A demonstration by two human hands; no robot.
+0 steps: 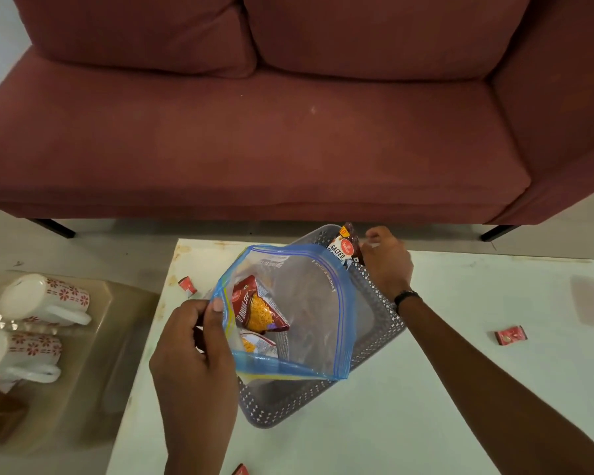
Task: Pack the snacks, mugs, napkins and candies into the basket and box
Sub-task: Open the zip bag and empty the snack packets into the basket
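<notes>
Two snack packets [259, 311] sit inside our clear zip bag [288, 310], which we hold over the grey basket [374, 303] near the table's [426, 406] far edge. Our left hand [192, 351] pinches the bag's left rim. Our right hand [386, 265] pinches the peanut packet [345, 246] just behind the bag's open mouth.

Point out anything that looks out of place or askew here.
Two mugs lie on their sides in the clear box at left, not upright. Small red candies sit scattered loose on the white table. The grey basket sits skewed to the table edge. Nothing looks spilled or damaged.
</notes>
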